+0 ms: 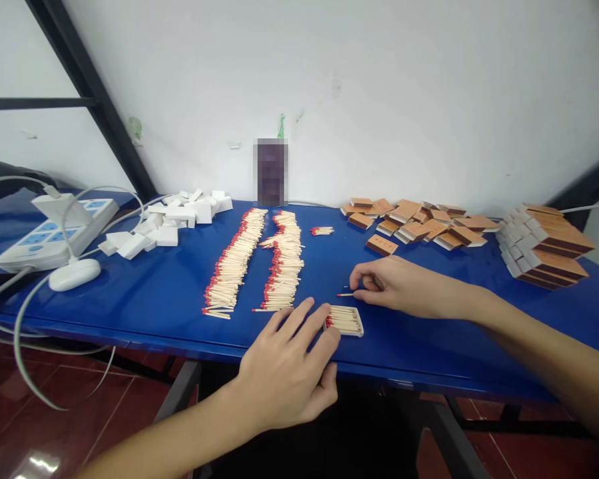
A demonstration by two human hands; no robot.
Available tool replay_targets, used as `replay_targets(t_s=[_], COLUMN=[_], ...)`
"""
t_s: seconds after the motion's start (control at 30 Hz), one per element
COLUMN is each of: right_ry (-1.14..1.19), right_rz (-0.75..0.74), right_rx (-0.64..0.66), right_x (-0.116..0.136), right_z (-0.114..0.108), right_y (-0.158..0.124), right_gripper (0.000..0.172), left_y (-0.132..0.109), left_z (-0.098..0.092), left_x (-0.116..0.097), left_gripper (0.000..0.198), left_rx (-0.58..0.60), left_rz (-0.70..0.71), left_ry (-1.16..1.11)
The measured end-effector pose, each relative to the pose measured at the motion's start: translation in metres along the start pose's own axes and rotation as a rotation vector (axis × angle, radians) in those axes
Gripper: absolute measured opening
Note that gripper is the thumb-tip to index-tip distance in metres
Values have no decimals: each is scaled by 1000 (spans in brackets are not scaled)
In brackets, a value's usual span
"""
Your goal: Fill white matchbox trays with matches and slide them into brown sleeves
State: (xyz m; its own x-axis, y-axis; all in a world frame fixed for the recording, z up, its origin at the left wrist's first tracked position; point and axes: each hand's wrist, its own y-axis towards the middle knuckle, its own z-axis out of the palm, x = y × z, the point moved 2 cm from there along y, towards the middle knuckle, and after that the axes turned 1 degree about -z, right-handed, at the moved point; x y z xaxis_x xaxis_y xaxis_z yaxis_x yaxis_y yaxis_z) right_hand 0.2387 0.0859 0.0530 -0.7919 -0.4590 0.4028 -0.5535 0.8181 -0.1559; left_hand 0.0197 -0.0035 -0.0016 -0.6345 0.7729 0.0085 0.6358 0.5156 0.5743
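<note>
My right hand (pixel 387 283) is closed in a pinch on a single red-tipped match (pixel 345 295), held low over the blue tabletop. Just below it lies a small white matchbox tray (pixel 347 322) filled with a row of matches, their red heads to the left. My left hand (pixel 292 359) rests with fingers apart at the tray's left end, its fingertips covering that edge. Two long rows of matches, a left row (pixel 234 266) and a right row (pixel 285 266), lie beyond my left hand. A small cluster of matches (pixel 323 231) sits to their right.
White empty trays (pixel 180 216) are heaped at back left, beside a power strip (pixel 54 233) and a white charger case (pixel 74 274) with cables. Loose orange matchbox sleeves (pixel 414 223) lie at back right. Stacked matchboxes (pixel 544 246) stand far right. A pixelated object (pixel 270 171) leans against the wall.
</note>
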Motion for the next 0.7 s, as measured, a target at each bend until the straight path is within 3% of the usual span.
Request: replay_targets(t_s=[0.13, 0.3, 0.47, 0.57, 0.7], right_ry=[-5, 75, 140, 113, 40], right_rz=[-19, -34, -22, 25, 62], right_rx=[-5, -27, 42, 6, -138], right_x=[0, 23, 42, 42, 31], right_z=[1, -1, 9, 11, 1], right_y=[1, -9, -18, -21, -21], right_gripper=[21, 19, 18, 19, 21], left_y=[0, 1, 0, -1, -1], left_z=[-1, -3, -3, -3, -3], left_x=[0, 1, 1, 1, 1], left_gripper=[32, 15, 12, 13, 19], left_rx=[-9, -83, -127, -110, -4], left_rz=[0, -13, -27, -28, -7], left_ry=[-10, -52, -55, -39, -14])
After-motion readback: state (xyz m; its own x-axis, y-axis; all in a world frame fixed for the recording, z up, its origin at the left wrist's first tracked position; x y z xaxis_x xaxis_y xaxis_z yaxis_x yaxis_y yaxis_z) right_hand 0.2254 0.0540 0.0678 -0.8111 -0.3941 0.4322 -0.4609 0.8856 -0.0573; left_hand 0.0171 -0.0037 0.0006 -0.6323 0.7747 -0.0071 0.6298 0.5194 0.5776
